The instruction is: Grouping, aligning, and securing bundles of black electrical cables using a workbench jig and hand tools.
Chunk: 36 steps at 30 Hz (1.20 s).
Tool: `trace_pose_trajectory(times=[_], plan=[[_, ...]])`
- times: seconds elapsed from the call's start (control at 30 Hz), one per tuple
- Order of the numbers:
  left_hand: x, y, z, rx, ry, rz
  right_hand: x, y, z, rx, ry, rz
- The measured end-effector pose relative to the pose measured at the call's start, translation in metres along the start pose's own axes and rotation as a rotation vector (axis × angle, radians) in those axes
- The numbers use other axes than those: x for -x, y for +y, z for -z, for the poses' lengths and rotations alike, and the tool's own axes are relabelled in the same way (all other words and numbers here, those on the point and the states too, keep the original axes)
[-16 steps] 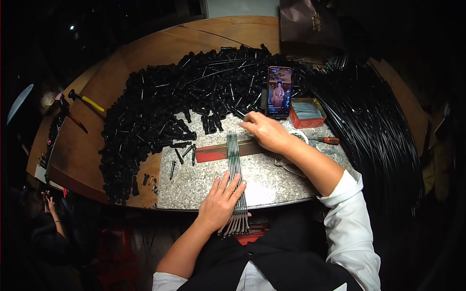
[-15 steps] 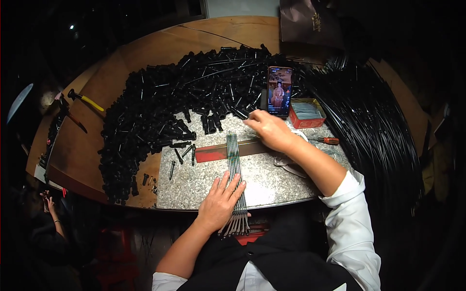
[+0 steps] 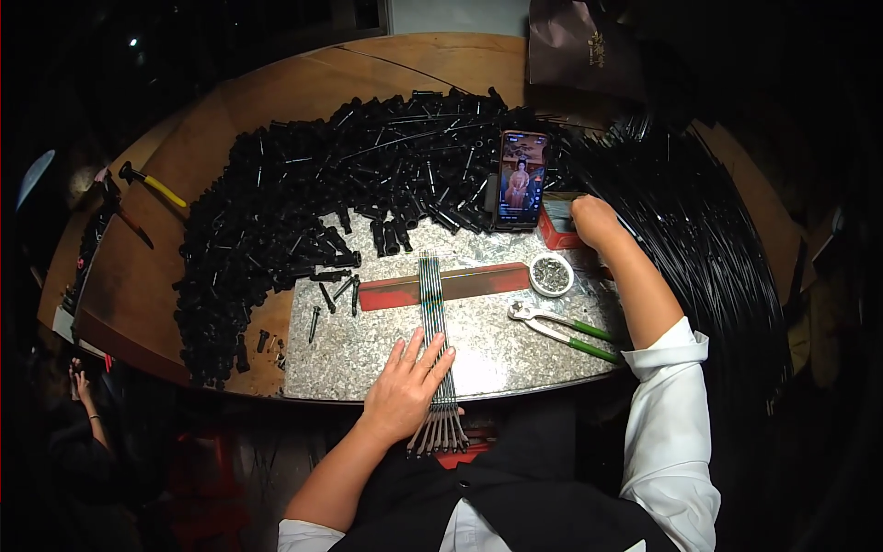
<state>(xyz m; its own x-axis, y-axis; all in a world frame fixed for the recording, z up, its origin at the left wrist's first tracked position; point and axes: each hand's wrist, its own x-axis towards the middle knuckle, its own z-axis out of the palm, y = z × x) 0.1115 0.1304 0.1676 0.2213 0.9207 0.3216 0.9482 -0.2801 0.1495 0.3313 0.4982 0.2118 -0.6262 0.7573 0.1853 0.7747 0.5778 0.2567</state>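
Right hand [image 3: 598,224] has moved from above the red bar [image 3: 487,283] to the red box [image 3: 556,232], count 1; the white dish [image 3: 553,293] (1) and green-handled pincers [image 3: 590,349] (1) are now uncovered. Right fingers: hidden at the box; cannot tell whether they grip anything. Left hand [image 3: 403,391]: fingers a little apart, laid over one bundle of thin rods [image 3: 430,285], thumb tip showing at the far side, holding it. Rod count: roughly eight, overlapping, exact number not readable. Bundle lies across the bar (1), upper ends on the stone slab [image 3: 497,363], flared lower ends past its near edge. Phone [image 3: 521,182]: 1, upright beside the box. Black pieces [image 3: 276,202]: one heap, too many to count.
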Motion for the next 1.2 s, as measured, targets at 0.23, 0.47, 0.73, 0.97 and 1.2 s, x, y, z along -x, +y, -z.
trace_pose_trajectory(times=[0.23, 0.47, 0.73, 0.97, 1.2], plan=[[0.004, -0.003, -0.007, -0.073, -0.021, -0.005, 0.004, 0.003, -0.002, -0.007, 0.126, 0.131], [0.005, -0.006, -0.013, -0.143, 0.054, -0.051, 0.015, -0.003, 0.002, -0.115, 0.288, 0.149], [0.005, 0.010, 0.023, 0.316, 0.165, -0.052, 0.024, -0.005, 0.021, -0.381, 0.489, 0.048], [-0.013, 0.035, 0.092, 1.099, 0.301, -0.127, 0.085, -0.080, 0.097, -0.952, 0.514, 0.206], [-0.016, 0.050, 0.109, 0.931, 0.453, -0.121, 0.177, -0.135, 0.175, -0.784, 0.606, 0.689]])
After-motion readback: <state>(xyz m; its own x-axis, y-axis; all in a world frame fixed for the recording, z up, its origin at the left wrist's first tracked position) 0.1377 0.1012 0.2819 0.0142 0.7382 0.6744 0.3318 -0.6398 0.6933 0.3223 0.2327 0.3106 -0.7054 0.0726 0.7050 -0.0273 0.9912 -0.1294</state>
